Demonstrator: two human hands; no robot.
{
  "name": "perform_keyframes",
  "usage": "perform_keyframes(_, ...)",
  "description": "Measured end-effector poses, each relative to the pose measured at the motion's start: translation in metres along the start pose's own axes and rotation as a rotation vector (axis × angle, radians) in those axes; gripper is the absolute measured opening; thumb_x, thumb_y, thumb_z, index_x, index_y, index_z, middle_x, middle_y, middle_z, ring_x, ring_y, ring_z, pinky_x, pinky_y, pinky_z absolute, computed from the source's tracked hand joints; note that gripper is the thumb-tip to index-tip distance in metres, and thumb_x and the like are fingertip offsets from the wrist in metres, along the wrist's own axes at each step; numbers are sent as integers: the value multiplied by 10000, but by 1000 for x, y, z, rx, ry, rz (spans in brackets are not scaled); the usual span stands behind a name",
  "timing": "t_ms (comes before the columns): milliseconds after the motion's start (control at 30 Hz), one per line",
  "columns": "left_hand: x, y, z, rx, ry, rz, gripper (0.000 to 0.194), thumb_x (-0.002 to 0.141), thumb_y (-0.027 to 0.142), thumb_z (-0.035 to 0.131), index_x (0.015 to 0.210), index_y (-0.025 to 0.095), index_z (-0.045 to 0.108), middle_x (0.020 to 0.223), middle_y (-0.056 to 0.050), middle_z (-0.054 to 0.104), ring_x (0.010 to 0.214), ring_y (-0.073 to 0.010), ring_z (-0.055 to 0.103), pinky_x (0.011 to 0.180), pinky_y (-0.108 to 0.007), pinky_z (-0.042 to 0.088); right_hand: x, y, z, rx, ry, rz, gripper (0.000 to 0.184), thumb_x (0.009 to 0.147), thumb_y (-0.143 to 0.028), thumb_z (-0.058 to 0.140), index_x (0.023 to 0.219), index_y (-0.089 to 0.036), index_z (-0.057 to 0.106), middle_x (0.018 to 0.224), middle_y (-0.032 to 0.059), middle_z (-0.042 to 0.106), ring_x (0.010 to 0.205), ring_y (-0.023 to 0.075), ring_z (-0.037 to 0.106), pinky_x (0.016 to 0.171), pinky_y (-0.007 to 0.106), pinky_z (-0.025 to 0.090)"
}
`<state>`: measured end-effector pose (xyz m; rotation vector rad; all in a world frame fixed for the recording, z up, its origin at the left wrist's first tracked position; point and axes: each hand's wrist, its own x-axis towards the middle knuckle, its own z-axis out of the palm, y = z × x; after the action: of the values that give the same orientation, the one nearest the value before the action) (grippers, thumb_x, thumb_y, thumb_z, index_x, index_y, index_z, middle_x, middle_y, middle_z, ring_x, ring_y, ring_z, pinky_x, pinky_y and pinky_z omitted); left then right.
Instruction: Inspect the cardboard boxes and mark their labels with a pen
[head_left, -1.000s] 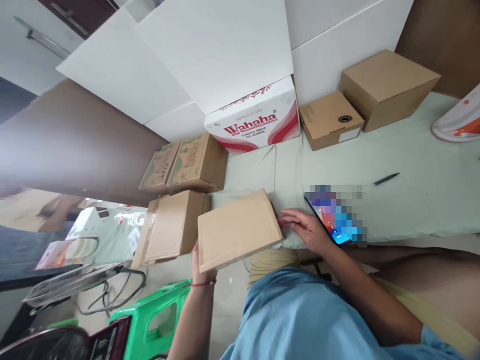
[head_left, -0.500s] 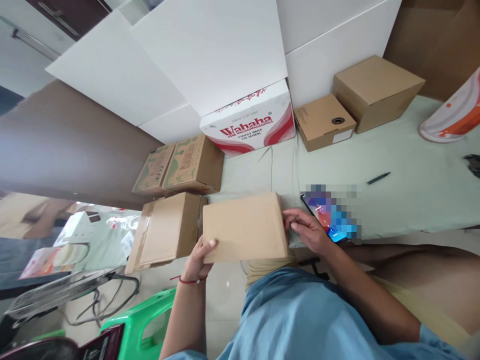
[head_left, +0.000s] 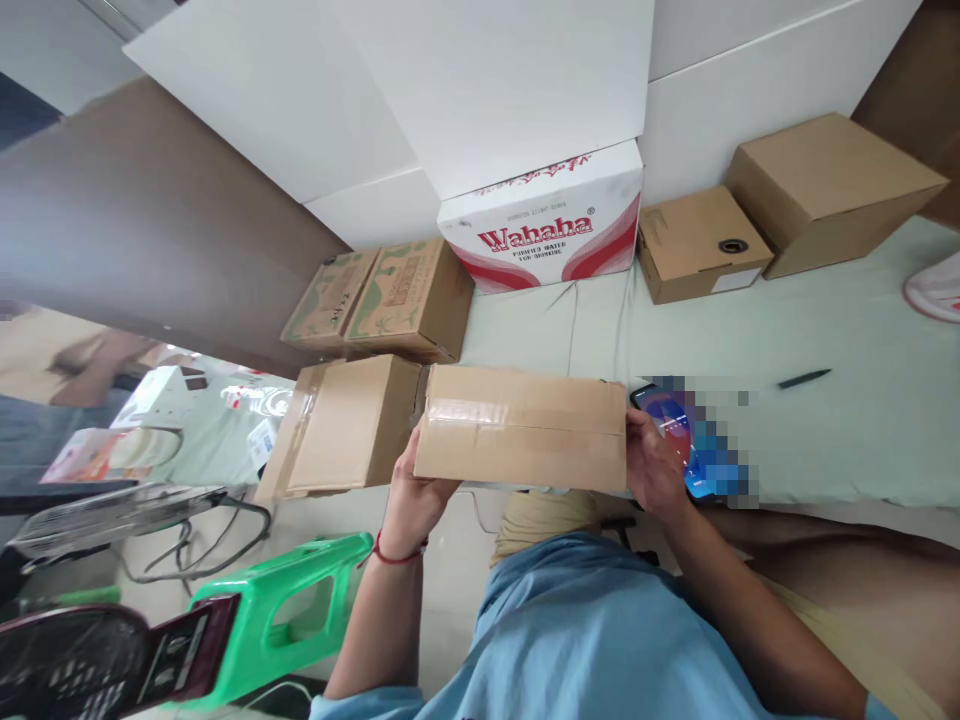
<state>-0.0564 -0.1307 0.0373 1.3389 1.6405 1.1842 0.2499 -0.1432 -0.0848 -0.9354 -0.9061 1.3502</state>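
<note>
A brown cardboard box (head_left: pixel 517 440) with a strip of clear tape along its visible side is held up in front of my body, over the near edge of the table. My left hand (head_left: pixel 421 500), with a red cord at the wrist, grips its left end from below, the fingers partly hidden. At the opposite end, my right hand (head_left: pixel 654 468) holds the box with its fingers against the side, some out of sight behind it. Just right of that hand lies a phone (head_left: pixel 675 430) with a lit, partly blurred screen.
Left stand a taped carton (head_left: pixel 341 425) and two green-printed cartons (head_left: pixel 397 295). Along the wall are a white water carton (head_left: pixel 547 230), a small box (head_left: pixel 694 240) and a larger box (head_left: pixel 832 180). A pen (head_left: pixel 804 379) lies right; a green stool (head_left: pixel 300 600) stands below left.
The box has been turned over, so its taped side now faces me instead of a plain face. My right hand has closed in on its right end. The view has shifted slightly.
</note>
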Motion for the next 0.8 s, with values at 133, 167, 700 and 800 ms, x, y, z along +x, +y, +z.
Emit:
perform_keyframes(133,-7,6,4,39,117,240,555,626,220,1007,1153,266,839,1352,-109,772,1430,-424,623,1305,-562,411,-3,-1,2,3,-62,-30,815,954,-942,385,1407,-305,613,1377,126,748,1332,336,694,1047,465,609)
perform_keyframes(167,-8,8,6,58,124,324,539,671,252,997,1184,295,836,1449,-97,730,1488,-417,579,1335,-578,370,-3,-1,4,-22,-81,-26,780,964,-909,446,1415,-295,618,1378,126,753,1343,332,690,1068,457,604)
perform_keyframes(700,-17,50,58,-11,-41,619,447,853,669,862,1098,297,820,1444,-114,728,1591,-446,477,1320,-773,284,-32,-96,-71,-1090,343,1,405,1003,-567,586,1115,-246,807,793,79,786,723,292,740,711,403,554)
perform_keyframes(800,-23,53,75,-6,-163,720,375,934,651,785,1040,294,831,1342,-136,778,1516,-433,573,1276,-778,371,-8,-105,-134,-1446,604,-152,457,967,-439,506,1194,-193,817,1036,182,770,898,344,724,767,440,511)
